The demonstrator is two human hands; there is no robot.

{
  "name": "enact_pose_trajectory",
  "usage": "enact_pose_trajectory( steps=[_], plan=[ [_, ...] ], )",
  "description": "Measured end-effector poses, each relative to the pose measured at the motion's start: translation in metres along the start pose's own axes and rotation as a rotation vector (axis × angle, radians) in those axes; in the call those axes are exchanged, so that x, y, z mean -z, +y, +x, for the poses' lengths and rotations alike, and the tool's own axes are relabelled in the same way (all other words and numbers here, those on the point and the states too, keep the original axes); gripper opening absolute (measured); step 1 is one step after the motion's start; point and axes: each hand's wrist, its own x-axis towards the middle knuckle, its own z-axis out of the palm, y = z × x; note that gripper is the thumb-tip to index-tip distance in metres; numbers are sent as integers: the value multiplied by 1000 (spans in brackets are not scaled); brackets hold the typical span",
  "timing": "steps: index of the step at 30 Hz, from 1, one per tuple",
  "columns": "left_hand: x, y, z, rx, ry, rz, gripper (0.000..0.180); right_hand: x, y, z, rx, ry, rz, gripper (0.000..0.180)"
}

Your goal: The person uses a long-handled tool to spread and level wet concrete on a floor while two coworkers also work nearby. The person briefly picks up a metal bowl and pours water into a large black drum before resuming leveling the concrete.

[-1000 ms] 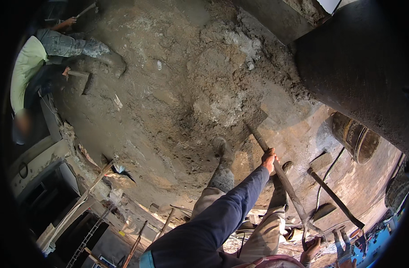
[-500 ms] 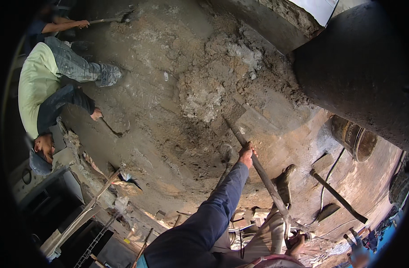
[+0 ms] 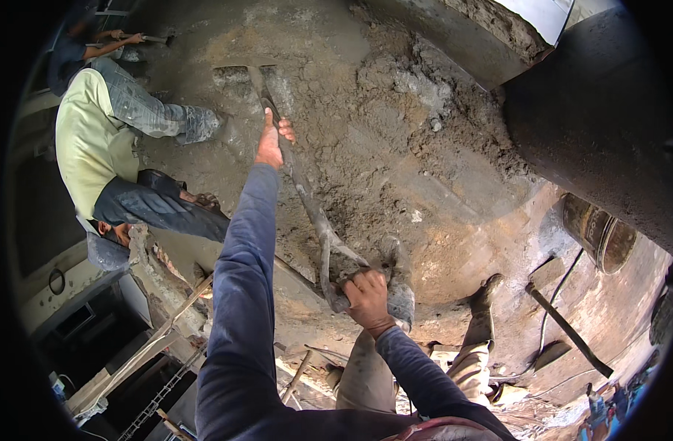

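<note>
A long shovel (image 3: pixel 307 192) with a forked grip end runs from near me toward the far left over wet, grey-brown mortar (image 3: pixel 351 158). My left hand (image 3: pixel 272 140) is wrapped round its shaft, close to the blade. At the forked end, my right hand (image 3: pixel 369 300) grips the handle, knuckles up. The blade (image 3: pixel 241 73) rests in the mix, partly covered by it.
A co-worker in a pale yellow shirt (image 3: pixel 83 147) bends over at the left; another person's hands (image 3: pixel 134 38) hold a tool beyond. A large dark drum (image 3: pixel 593 117) and a dirty bucket (image 3: pixel 597 234) stand right. A hoe (image 3: pixel 568 327) lies on the ground.
The shovel has swung left and away from me, its blade now in the far-left mortar. My right hand has come up from the lower right with the grip. The yellow-shirted co-worker's arm has moved nearer.
</note>
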Motion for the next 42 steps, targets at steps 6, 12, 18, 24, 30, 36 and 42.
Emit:
enact_pose_trajectory(
  steps=[6, 12, 18, 24, 30, 36, 42],
  plan=[
    [-42, -11, -105, -98, -386, 11, 52, 59, 11, -46, 21, -191, 5, 25],
    [-113, -147, -147, -130, -167, 15, 40, 216, 9, -209, -392, -180, 340, 36],
    [-133, -562, -249, 343, 189, 219, 36, 394, 0, -457, -1216, 775, 815, 10],
    [-164, -899, -460, 781, 239, 410, 33, 513, -7, -657, -1533, 1283, 461, 18],
    [-205, -979, -448, 800, 112, 349, 19, 560, 67, -706, -1716, 1265, 447, 28],
    [-253, -859, -226, 550, 118, 209, 26, 499, 190, -509, -1463, 1239, 775, 33],
    [-266, -751, -80, 485, 56, 148, 17, 415, 242, -378, -1382, 1255, 738, 31]
  ],
)
